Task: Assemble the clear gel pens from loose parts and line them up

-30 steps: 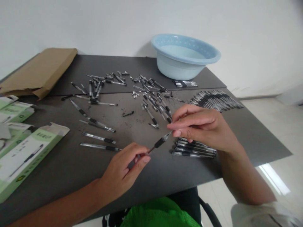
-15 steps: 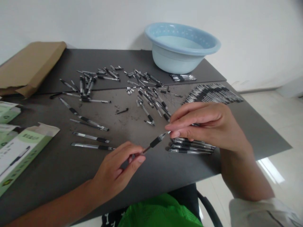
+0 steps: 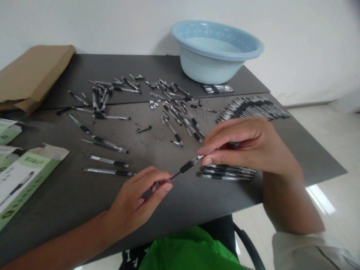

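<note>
My left hand (image 3: pixel 143 198) pinches a gel pen (image 3: pixel 188 166) by its thin dark rear part, holding it tilted up to the right above the table. The pen has a black rubber grip and a clear front end. My right hand (image 3: pixel 239 146) closes thumb and fingers on the pen's silvery tip, which the fingertips partly cover. Under my right hand lies a row of pens (image 3: pixel 227 172), partly hidden by it. Left of my left hand, two clear pens with black grips (image 3: pixel 108 171) lie side by side.
Loose pens and pen parts (image 3: pixel 180 116) are scattered mid-table. A fanned row of pens (image 3: pixel 253 108) lies at right, a smaller bundle (image 3: pixel 218 89) below a blue basin (image 3: pixel 213 67). Green-white pen boxes (image 3: pixel 30 176) and a brown paper package (image 3: pixel 36 75) sit at left.
My right fingertips have closed in over the pen's tip, where a small gap showed half a second ago. The camera view has shifted slightly; my left hand keeps its hold.
</note>
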Tool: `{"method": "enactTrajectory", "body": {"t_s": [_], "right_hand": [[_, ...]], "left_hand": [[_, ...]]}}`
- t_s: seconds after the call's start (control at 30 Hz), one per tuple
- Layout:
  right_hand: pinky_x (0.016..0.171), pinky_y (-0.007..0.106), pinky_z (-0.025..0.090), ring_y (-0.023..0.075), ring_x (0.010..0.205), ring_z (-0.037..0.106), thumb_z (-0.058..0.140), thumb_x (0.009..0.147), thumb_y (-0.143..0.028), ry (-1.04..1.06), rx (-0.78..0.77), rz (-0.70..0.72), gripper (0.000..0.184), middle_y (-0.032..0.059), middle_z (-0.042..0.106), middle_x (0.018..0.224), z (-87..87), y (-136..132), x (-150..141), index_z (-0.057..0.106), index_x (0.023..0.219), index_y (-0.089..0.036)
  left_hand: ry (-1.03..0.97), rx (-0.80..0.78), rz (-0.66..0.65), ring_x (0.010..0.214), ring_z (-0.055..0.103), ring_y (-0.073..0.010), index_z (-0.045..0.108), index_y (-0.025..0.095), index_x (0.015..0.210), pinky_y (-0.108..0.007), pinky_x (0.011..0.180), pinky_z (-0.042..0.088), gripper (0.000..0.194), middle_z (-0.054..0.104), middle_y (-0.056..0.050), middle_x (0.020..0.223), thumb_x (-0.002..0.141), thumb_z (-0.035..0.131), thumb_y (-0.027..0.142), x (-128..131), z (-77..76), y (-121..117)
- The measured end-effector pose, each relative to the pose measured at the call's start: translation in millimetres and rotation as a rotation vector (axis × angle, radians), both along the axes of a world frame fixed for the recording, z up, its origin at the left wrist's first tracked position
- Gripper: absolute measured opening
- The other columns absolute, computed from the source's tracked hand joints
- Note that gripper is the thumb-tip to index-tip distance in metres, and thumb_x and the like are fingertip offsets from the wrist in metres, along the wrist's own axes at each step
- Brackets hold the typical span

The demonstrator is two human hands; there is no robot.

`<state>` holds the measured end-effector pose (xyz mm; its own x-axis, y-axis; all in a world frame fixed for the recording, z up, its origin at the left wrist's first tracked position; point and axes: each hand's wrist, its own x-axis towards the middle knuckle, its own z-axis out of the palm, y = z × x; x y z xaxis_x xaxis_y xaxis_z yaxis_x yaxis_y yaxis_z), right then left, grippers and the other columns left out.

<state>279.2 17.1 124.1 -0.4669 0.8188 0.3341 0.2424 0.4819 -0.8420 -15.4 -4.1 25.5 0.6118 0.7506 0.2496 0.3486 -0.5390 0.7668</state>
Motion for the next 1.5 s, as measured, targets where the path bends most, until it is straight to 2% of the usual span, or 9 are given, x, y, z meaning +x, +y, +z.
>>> {"method": "enactTrajectory", "body": {"t_s": [0.37,0.57,0.7,0.83,1.03,1.13,1.2,1.3,1.5], "right_hand": [[0.063,0.025,0.056,0.0143,0.075,0.074,0.09,0.081,-0.023,-0.025,0.005,-0.03,0.013,0.0032,0.082,0.087,-9.9,3,-11,0.084,0.091,-0.019],[0.046,0.023,0.039,0.0073,0.052,0.053,0.093,0.076,-0.029,0.029,0.073,-0.155,0.021,-0.0023,0.07,0.069,-26.8,-3,-33,0.075,0.077,-0.019],[0.075,0.031,0.055,0.0173,0.084,0.071,0.09,0.08,-0.04,0.131,0.113,-0.13,0.035,0.0059,0.08,0.097,-36.0,-6,-42,0.08,0.106,-0.019],[0.11,0.042,0.05,0.0239,0.126,0.069,0.069,0.1,-0.03,0.193,0.053,0.018,0.033,0.0106,0.076,0.133,-34.2,-8,-49,0.075,0.131,-0.021],[0.101,0.039,0.058,0.0213,0.104,0.077,0.085,0.085,-0.017,0.356,-0.066,-0.072,0.02,0.0033,0.084,0.102,-44.9,-11,-62,0.083,0.103,-0.026],[0.106,0.042,0.055,0.024,0.111,0.074,0.094,0.075,-0.031,0.382,-0.146,-0.066,0.04,0.0035,0.082,0.111,-49.3,-13,-62,0.08,0.112,-0.029],[0.115,0.045,0.049,0.0254,0.128,0.068,0.084,0.088,-0.04,0.348,-0.189,0.01,0.046,0.0065,0.077,0.131,-47.8,-14,-62,0.075,0.131,-0.029],[0.12,0.045,0.045,0.0219,0.138,0.062,0.063,0.104,-0.031,0.323,-0.228,0.067,0.034,0.0049,0.073,0.141,-43.6,-16,-65,0.073,0.137,-0.03],[0.109,0.044,0.056,0.0226,0.113,0.075,0.087,0.084,-0.02,0.444,-0.208,-0.084,0.019,0.0011,0.084,0.101,-51.2,-15,-74,0.083,0.1,-0.03]], "left_hand": [[-0.019,-0.009,0.027,0.081,0.071,-0.0122,0.069,0.026,0.112,-0.02,0.074,0.052,0.012,0.073,0.002,0.093,0.103,0.065,0.021,1,0.5,-2],[-0.019,-0.024,0.033,0.085,0.077,-0.0132,0.072,0.026,0.109,-0.021,0.079,0.055,0.01,0.08,0.003,0.097,0.101,0.068,0.023,3,-1.4,-3],[-0.04,-0.061,0.047,0.084,0.079,-0.0119,0.075,0.026,0.106,-0.018,0.078,0.056,0.009,0.083,0.005,0.095,0.101,0.068,0.025,4,1.9,-3],[-0.077,-0.08,0.023,0.086,0.081,-0.0115,0.075,0.024,0.107,-0.017,0.08,0.057,0.01,0.084,0.005,0.097,0.103,0.065,0.025,6,6.0,-3],[-0.096,-0.095,-0.029,0.087,0.081,-0.0133,0.076,0.023,0.106,-0.019,0.081,0.059,0.013,0.084,0.002,0.097,0.104,0.063,0.023,7,5.4,-1],[-0.09,-0.113,-0.025,0.083,0.081,-0.0133,0.077,0.023,0.105,-0.02,0.078,0.06,0.015,0.085,0.001,0.097,0.104,0.062,0.022,8,6.1,-1],[-0.092,-0.136,-0.03,0.085,0.081,-0.0128,0.077,0.023,0.108,-0.019,0.08,0.06,0.016,0.085,0.002,0.1,0.104,0.061,0.02,7,7.0,0],[-0.103,-0.155,-0.06,0.088,0.08,-0.0127,0.076,0.023,0.107,-0.019,0.083,0.059,0.016,0.084,0.003,0.099,0.104,0.061,0.02,7,6.8,1],[-0.111,-0.149,-0.097,0.087,0.08,-0.0146,0.076,0.023,0.106,-0.021,0.082,0.06,0.017,0.084,0.001,0.097,0.105,0.059,0.022,6,1.6,1]]}}
